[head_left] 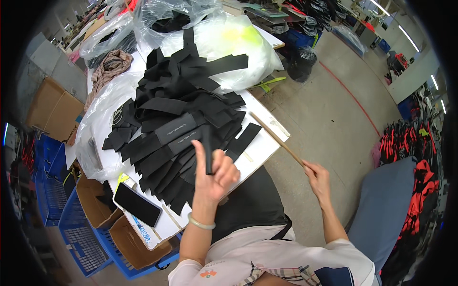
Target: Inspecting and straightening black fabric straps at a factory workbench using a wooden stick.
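Near the front edge of the white table (pixel 260 151), the left hand (pixel 212 176) is raised, fingers curled and pinching a narrow black strip (pixel 208 150) upright between thumb and forefinger. Off the table's right corner, the right hand (pixel 318 180) is closed around the end of a thin wooden stick (pixel 276 138) that slants back over that edge. Behind the strip, a large heap of black fabric pieces (pixel 176 119) covers the table's middle, apparently unsorted; only this one strip is lifted clear, so most work seems left. A dark phone (pixel 137 204) lies at the front-left corner.
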`<state>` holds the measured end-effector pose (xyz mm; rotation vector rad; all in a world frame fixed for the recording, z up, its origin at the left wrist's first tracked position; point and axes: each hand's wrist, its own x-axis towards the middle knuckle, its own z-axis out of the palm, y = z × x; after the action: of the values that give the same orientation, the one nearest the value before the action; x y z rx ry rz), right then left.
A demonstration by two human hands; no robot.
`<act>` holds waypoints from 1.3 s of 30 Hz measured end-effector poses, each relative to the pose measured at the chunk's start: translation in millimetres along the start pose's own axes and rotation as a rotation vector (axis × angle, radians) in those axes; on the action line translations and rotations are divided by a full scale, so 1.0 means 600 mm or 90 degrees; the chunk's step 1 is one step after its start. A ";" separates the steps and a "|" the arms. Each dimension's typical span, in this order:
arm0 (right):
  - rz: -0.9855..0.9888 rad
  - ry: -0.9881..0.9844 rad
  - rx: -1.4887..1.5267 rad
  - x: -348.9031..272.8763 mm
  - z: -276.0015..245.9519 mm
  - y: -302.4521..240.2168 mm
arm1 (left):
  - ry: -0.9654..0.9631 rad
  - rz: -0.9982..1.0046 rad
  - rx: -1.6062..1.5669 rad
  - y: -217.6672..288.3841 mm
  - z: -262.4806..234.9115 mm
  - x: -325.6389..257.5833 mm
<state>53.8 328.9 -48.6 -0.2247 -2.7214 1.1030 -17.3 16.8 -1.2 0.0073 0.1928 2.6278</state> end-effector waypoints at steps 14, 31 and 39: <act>-0.127 -0.378 0.610 0.112 0.081 -0.233 | -0.075 -0.172 0.152 -0.052 -0.020 -0.050; 0.067 -0.462 0.532 0.110 0.103 -0.294 | 0.287 -0.002 0.748 -0.028 0.017 -0.075; 0.127 -0.537 0.660 0.094 0.139 -0.278 | 0.259 0.405 0.520 0.043 0.015 -0.082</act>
<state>-31.9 166.5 16.7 0.1853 -2.2035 2.9786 13.3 -28.1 12.6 -0.2182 1.6110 2.9045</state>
